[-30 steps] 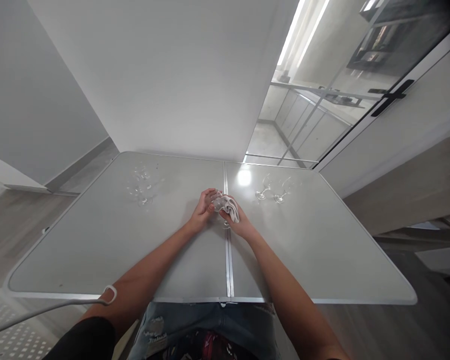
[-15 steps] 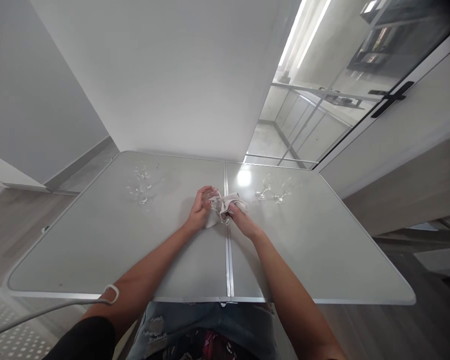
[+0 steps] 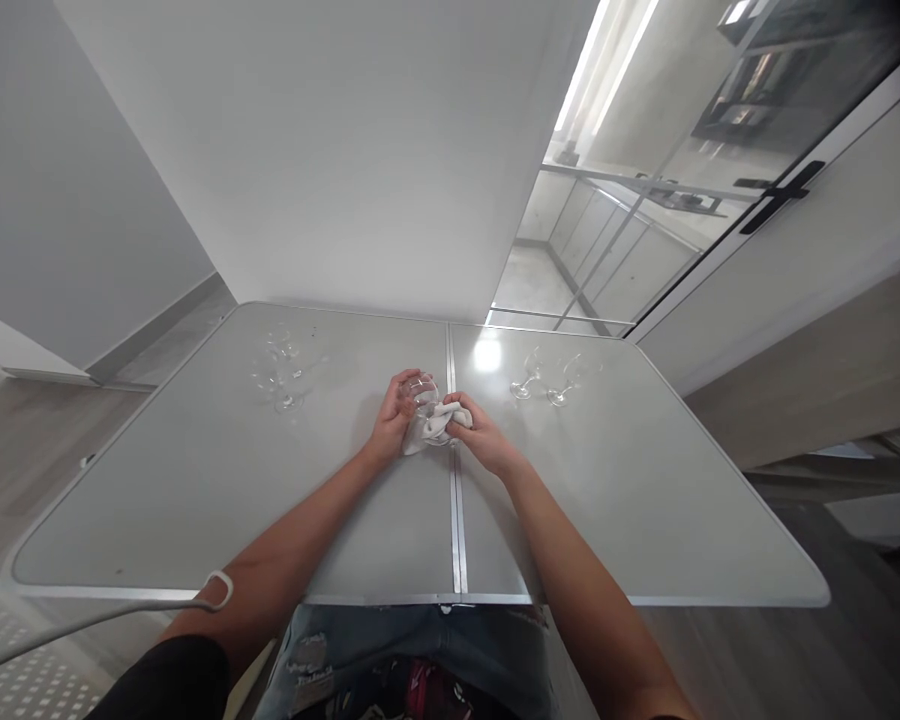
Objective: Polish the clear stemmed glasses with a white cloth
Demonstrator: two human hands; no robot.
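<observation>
My left hand [image 3: 390,418] is wrapped round the bowl of a clear wine glass [image 3: 422,391] above the middle of a grey folding table [image 3: 195,500]. My right hand [image 3: 481,437] is closed on a crumpled white cloth [image 3: 429,428] and presses it against the lower part of the glass. The stem and foot of the glass are hidden behind the cloth and my fingers.
Two clear stemmed glasses [image 3: 544,378] stand on the table to the right of my hands. A small group of clear glasses [image 3: 279,368] stands at the far left. A metal seam [image 3: 454,520] runs down the table's middle. Glass doors lie beyond on the right.
The cloth went from covering the glass under my right hand to being bunched low beside it. My right hand shifted down and left, while my left hand kept hold of the bowl.
</observation>
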